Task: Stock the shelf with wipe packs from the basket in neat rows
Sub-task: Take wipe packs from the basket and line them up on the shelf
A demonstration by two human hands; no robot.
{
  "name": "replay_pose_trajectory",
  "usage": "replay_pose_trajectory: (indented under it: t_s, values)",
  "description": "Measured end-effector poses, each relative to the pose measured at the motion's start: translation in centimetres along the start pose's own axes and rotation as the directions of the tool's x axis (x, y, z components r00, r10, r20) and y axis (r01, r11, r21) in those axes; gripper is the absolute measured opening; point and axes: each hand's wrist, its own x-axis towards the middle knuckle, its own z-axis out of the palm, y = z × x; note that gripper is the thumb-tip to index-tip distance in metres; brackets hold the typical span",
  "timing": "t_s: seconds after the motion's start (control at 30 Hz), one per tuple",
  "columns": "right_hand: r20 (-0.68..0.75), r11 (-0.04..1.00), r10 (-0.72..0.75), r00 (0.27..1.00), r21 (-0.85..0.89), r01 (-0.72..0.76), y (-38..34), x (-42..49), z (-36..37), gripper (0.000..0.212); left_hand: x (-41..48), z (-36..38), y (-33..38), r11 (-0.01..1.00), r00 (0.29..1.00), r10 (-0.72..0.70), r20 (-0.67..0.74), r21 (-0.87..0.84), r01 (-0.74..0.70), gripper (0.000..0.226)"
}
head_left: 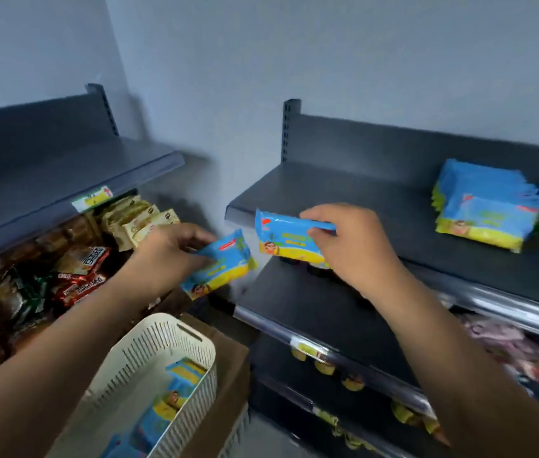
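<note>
nearest to the camera is the white slotted basket (175,335). it sits on a brown cardboard box (228,361) at the bottom, and several wipe packs (175,388) lie inside it.

above the basket the left hand (165,249) grips the left pack (220,269). its fingers are curled over the upper end of the pack, and i cannot tell where the thumb is. this pack is in the air, tilted, in the gap between the 2 shelving units. the right hand (350,246) pinches the right pack (289,238) along its top edge, with the fingers close together. this pack hangs just in front of the edge of the top shelf (344,200) and is not yet on it. further right on this shelf the stocked packs (486,213) stand in rows, each leaning on the next.

i judge the packs to be light, because 1 hand carries 1 easily. they look like soft film pouches which give when squeezed, a little slippery but not fragile. a hold across the flat body seems safer than the thin top edge, where a pack can swing. a soft pack will probably need a neighbour to lean on.

each pack is blue with a yellow band below, a cartoon child face and a small red logo in 1 corner, but the words are too blurred to read. the snack packets (79,269) at the left carry white characters on red, and the price label (91,198) above them is also not readable.
</note>
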Motion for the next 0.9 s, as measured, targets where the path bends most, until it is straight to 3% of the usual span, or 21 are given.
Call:
replay_pose_trajectory:
  t_s: [0.13, 0.37, 0.73, 0.9]
  values:
    - [-0.200, 0.997, 0.067, 0.977, -0.022, -0.073, 2.4, -1.6, -8.5, 0.028, 2.5, 4.2, 7.5, 0.987, 0.978, 0.161, 0.130, -0.039, -0.157, 0.027]
    - [-0.310, 0.971, 0.146, 0.940, -0.135, -0.196, 8.3, -5.8, -21.1, 0.027, 4.6, 14.8, 18.6, 0.934, 0.892, 0.356, 0.280, -0.122, -0.335, 0.031]
    - [-0.459, 0.924, 0.209, 0.864, -0.197, -0.328, 23.6, -14.3, -38.2, 0.031, 3.4, 38.1, 32.4, 0.888, 0.753, 0.458, 0.473, -0.200, -0.415, 0.030]
    - [-0.498, 0.906, 0.204, 0.843, -0.229, -0.355, 31.1, -16.5, -44.7, 0.029, 2.9, 47.9, 37.6, 0.896, 0.751, 0.444, 0.489, -0.255, -0.363, 0.033]
